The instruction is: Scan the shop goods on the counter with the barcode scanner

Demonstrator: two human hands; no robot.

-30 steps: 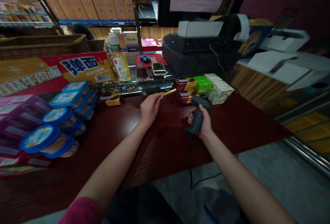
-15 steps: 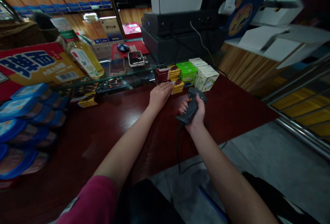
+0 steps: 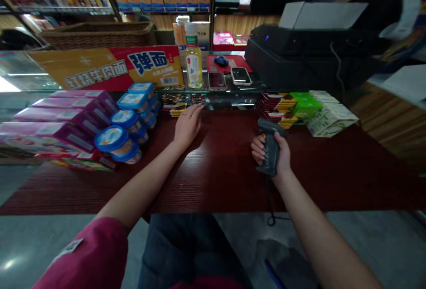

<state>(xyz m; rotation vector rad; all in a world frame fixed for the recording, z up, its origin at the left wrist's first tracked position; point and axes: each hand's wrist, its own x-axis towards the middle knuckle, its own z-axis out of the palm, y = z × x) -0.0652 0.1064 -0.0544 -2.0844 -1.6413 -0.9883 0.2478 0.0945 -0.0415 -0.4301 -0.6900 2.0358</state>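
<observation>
My right hand [image 3: 278, 156] is wrapped round the grip of a dark barcode scanner [image 3: 270, 147], held upright above the dark red counter [image 3: 216, 173]; its cable hangs down past the counter edge. My left hand [image 3: 188, 124] is stretched forward with the fingers flat and apart, holding nothing, its fingertips close to a small stack of yellow-and-brown packets [image 3: 178, 108] under the glass shelf. A taller stack of red-and-yellow packets [image 3: 278, 109] stands just beyond the scanner.
Blue-lidded tubs [image 3: 128, 123] and purple boxes [image 3: 63, 118] fill the counter's left. Green and white boxes [image 3: 324, 114] lie at the right. On the glass shelf stand a bottle [image 3: 193, 60], a phone [image 3: 240, 75], a large red-yellow carton [image 3: 109, 67] and a black printer [image 3: 309, 54].
My left hand has left the red-and-yellow stack, where it put down a yellow packet, and moved left to the small stack. The right hand keeps the scanner. The view has swung left.
</observation>
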